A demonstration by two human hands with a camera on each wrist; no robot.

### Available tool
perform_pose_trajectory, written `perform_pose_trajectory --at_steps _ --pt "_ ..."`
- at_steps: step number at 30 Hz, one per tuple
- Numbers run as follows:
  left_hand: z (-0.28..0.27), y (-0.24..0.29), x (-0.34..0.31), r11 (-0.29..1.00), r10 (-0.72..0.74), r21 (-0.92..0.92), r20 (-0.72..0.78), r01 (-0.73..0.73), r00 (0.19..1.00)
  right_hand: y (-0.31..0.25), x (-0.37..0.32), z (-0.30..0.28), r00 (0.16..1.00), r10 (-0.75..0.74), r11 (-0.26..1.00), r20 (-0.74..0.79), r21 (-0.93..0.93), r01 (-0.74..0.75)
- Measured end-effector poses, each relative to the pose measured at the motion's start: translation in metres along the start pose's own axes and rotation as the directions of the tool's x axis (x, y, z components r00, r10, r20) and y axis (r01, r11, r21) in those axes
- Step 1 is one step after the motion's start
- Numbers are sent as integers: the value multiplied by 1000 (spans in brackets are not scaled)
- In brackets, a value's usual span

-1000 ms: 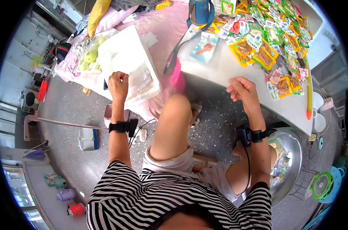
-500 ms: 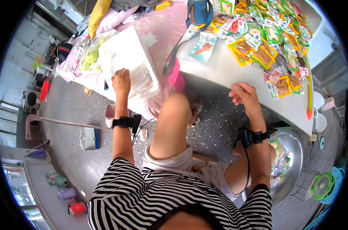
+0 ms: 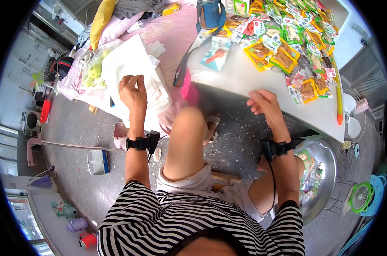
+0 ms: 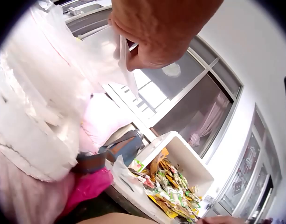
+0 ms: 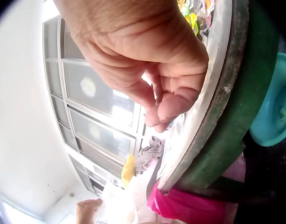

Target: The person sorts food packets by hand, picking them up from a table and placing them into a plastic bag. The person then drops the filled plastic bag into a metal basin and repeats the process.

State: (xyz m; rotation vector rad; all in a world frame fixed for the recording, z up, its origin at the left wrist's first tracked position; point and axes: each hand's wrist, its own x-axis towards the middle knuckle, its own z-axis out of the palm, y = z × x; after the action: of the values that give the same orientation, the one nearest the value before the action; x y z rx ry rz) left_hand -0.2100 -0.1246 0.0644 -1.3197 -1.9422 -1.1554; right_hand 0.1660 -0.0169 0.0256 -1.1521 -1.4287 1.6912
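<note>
Pinching thin plastic (image 4: 102,57) above a white foam box

Left hand (image 3: 133,94): thumb and fingertip pinch an edge of the thin plastic, clearest in the left wrist view. The hand hangs over the near side of the foam box (image 4: 52,158), which sits on pink bedding (image 3: 174,38). The plastic runs from the pinch toward the box; can't tell whether it's a bag or a loose sheet, nor where it ends.

Right hand (image 3: 265,104): fingers loosely curled, nothing seen in them, near the edge of the white table (image 3: 231,83).

Handling, as a guess: the plastic should be very light, limp and a bit slippery, with layers likely to cling. A hard tug could tear it. Best hold is probably a free edge or corner, thumb against fingertip; with a second pinch on the opposite edge, it could be spread. The foam box looks stiff but brittle, its rim rough in the left wrist view, so better not to squeeze there.

Labels: nothing legible. Heaped food pouches (image 3: 295,38) on the table have green, yellow and red printing, too small to read. A separate pouch (image 3: 216,53) near the table's left end shows a reddish-brown food picture, no readable words. More packets (image 3: 310,179) lie in a metal basin (image 3: 327,187) beside the person's leg, print also unreadable. No brand can be named.
</note>
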Motion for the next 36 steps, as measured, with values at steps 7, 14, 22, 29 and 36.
perform_pose_trajectory --at_steps 7,14,22,29,36 --pt "69 136 -22 853 91 -513 318 90 944 -8 -1 9 999 -27 985 28 169 22" --pt "128 202 -61 795 368 -606 469 -10 803 8 20 -7 985 27 921 -170 386 41" --pt "126 225 -58 795 373 -587 670 151 641 8 29 -13 924 -91 954 -371 235 188" --pt "147 203 -82 490 330 -607 793 626 511 13 31 -15 912 -173 983 -372 -3 185" --pt "135 192 -70 546 96 -740 521 393 848 8 24 -44 965 -142 811 -221 -585 -15"
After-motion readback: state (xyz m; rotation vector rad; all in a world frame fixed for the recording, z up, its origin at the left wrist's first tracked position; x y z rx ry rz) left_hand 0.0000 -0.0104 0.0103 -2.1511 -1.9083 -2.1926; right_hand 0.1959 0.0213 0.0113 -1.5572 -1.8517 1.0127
